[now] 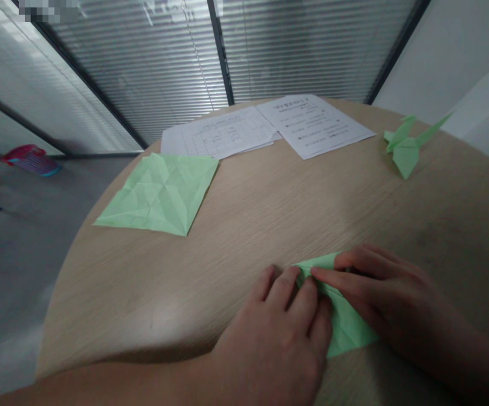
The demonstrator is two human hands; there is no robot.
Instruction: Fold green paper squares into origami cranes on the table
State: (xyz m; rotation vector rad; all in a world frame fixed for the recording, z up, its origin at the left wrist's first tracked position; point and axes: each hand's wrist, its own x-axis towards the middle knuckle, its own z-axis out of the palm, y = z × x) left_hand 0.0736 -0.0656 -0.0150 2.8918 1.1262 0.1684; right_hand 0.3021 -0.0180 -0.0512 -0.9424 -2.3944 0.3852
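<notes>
A folded sheet of light green paper (pixel 350 327) lies on the table under both hands, its middle and left side partly covered. My left hand (pixel 284 327) rests palm down over its left part, fingers slightly bent and a little apart, their tips pressing it against the tabletop. From the right, my right hand (pixel 392 287) has its fingers closed at the paper's upper edge. One of its digits reaches left to a fold, close beside the left fingertips.
A creased green paper square (pixel 160 194) lies at the left of the round wooden table (pixel 261 208). Printed sheets (pixel 316 124) lie along the far edge. A folded green paper crane (pixel 407 149) stands at the far right. On the floor is a pink and blue basket (pixel 33 160).
</notes>
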